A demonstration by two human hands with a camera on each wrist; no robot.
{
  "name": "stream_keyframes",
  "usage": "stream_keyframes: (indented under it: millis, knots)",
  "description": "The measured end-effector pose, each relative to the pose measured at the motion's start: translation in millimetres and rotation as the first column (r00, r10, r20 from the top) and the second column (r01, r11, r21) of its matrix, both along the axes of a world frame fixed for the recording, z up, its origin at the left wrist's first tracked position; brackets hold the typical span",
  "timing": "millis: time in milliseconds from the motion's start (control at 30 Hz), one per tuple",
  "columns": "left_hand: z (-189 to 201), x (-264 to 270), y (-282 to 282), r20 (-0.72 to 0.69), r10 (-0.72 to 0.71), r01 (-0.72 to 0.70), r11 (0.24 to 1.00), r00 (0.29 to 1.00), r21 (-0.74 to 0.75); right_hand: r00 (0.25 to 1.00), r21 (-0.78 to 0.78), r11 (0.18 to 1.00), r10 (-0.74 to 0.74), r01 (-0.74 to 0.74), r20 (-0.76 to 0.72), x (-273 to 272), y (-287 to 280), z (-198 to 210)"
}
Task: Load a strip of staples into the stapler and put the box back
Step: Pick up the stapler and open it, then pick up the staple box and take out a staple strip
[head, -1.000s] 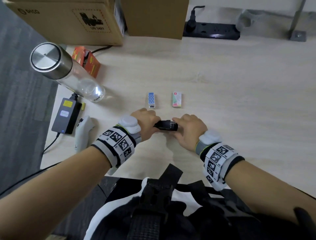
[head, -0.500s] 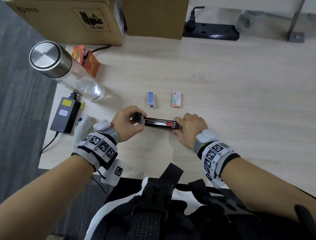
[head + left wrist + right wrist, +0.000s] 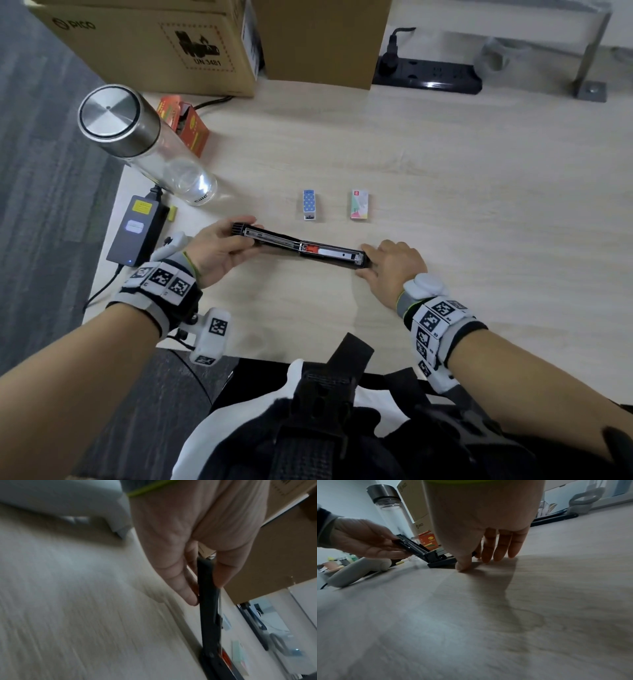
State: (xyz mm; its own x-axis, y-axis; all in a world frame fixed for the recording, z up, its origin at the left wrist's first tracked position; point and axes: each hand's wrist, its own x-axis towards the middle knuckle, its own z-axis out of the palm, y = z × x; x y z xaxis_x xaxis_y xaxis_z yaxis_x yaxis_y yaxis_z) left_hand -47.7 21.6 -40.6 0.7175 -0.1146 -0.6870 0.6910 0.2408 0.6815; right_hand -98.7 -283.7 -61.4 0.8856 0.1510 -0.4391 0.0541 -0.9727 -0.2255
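Observation:
A black stapler (image 3: 301,246) lies swung wide open on the wooden table, its metal staple channel and red pusher facing up. My left hand (image 3: 219,250) pinches the top arm's end between thumb and fingers, as the left wrist view shows on the stapler arm (image 3: 211,628). My right hand (image 3: 390,263) holds the base end down against the table, thumb on the near side and fingers on the far side; the stapler base (image 3: 436,561) shows beside that thumb. Beyond the stapler stand a blue dotted staple box (image 3: 309,204) and a white, pink and green box (image 3: 359,204).
A glass bottle with a steel lid (image 3: 137,144) stands at the left, with an orange carton (image 3: 185,126) behind it. A power adapter (image 3: 137,233) and a white controller (image 3: 168,243) lie by my left hand. Cardboard boxes (image 3: 154,41) and a power strip (image 3: 428,73) line the back.
The stapler was closed between both hands. My left hand has swung its top arm out to the left, so it now lies open nearly flat; my right hand stays at the base end.

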Motion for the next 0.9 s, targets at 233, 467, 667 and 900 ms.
stream_keyframes:
  millis: [233, 467, 667, 900]
  knots:
    - [9, 11, 7, -0.022, -0.480, 0.373, 0.651, 0.877, 0.661, 1.000, 0.017, 1.000, -0.026, 0.026, 0.010, 1, -5, 3]
    - [13, 14, -6, -0.216, -0.810, 0.433, 0.052, 0.546, 0.900, 0.999, -0.040, 0.999, 0.034, -0.034, 0.000, 6, -5, 4]
    - [6, 17, -10, -0.246, -0.857, 0.397, -0.054, 0.452, 0.916, 0.999, 0.007, 1.000, 0.028, -0.028, -0.015, 9, -9, 6]
    - [0, 14, -11, -0.258, -0.861, 0.386, -0.079, 0.439, 0.919, 0.998, 0.158, 0.985, -0.068, 0.067, 0.001, 18, -12, 14]
